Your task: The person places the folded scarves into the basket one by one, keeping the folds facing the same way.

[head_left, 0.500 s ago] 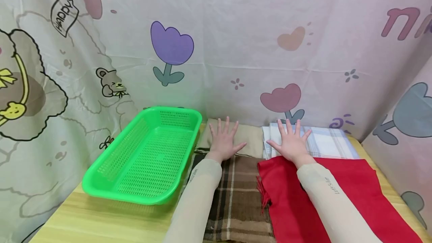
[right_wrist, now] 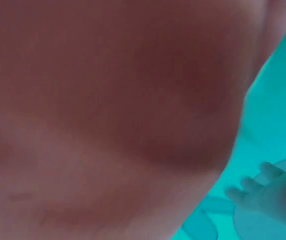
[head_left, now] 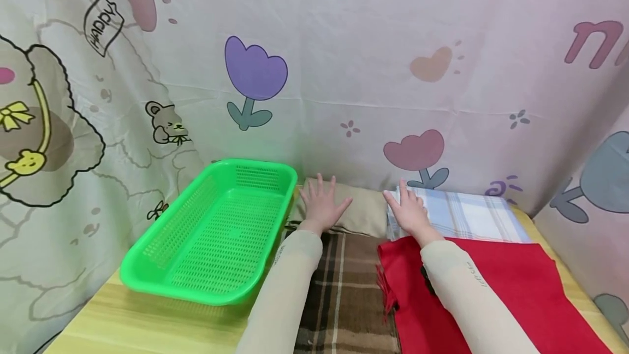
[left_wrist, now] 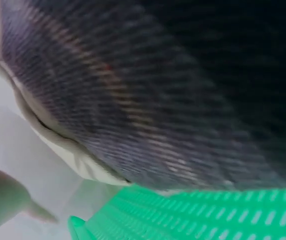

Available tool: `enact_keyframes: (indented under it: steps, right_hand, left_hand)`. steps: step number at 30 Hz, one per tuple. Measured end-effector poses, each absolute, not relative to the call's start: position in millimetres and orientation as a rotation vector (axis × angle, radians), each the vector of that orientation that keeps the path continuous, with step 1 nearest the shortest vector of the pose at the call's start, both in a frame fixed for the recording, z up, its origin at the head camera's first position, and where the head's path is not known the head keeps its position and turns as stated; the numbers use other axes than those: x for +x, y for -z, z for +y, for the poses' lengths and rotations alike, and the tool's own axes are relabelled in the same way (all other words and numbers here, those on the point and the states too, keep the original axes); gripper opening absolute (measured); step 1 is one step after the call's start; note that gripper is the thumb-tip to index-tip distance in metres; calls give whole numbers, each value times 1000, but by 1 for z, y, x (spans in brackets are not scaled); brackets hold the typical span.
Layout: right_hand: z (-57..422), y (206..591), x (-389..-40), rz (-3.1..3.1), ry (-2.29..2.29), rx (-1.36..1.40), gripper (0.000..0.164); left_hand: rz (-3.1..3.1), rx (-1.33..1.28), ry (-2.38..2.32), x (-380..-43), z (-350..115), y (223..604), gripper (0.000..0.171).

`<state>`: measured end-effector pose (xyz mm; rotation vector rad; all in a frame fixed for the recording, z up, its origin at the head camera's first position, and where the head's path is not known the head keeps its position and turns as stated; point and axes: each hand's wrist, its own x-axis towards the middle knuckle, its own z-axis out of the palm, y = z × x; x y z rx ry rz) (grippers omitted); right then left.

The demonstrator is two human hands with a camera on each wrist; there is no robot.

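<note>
In the head view my left hand (head_left: pixel 321 209) spreads its fingers over the folded beige cloth (head_left: pixel 366 212), holding nothing. A brown plaid cloth with fringe (head_left: pixel 361 288) lies under that forearm. My right hand (head_left: pixel 411 213) is over the left end of the white and blue checked cloth (head_left: pixel 472 214), thumb and forefinger extended, with nothing in its grasp. Beneath the right forearm is a red cloth (head_left: pixel 521 272) with a fringed left edge. Dark weave of the plaid cloth (left_wrist: pixel 107 100) fills most of the left wrist view. A blurred reddish surface mostly fills the right wrist view.
A green perforated plastic basket (head_left: pixel 290 179) stands on the wooden table (head_left: pixel 162 324) left of the cloths. Behind the table hangs a printed curtain (head_left: pixel 344 42), which also runs along both sides.
The right hand has turned and shifted slightly left, its fingers drawing closer together. The left hand stays over the beige cloth, fingers spread. The head view has shifted slightly.
</note>
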<state>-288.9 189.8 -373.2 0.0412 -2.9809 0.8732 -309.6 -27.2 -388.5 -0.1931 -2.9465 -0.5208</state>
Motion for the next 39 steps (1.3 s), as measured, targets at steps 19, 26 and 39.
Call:
enact_keyframes:
  steps: [19, 26, 39]
  right_hand:
    - [160, 402, -285, -2816, -1911, -411, 78]
    - [157, 405, -290, -2762, -2120, -382, 70]
    - [159, 416, -300, -2696, -2339, -341, 41]
  left_hand:
    - [-3004, 497, 1011, -303, -44, 409, 77]
    - [-2993, 678, 920, -303, -48, 401, 56]
    - [-3003, 134, 403, -495, -99, 630, 25]
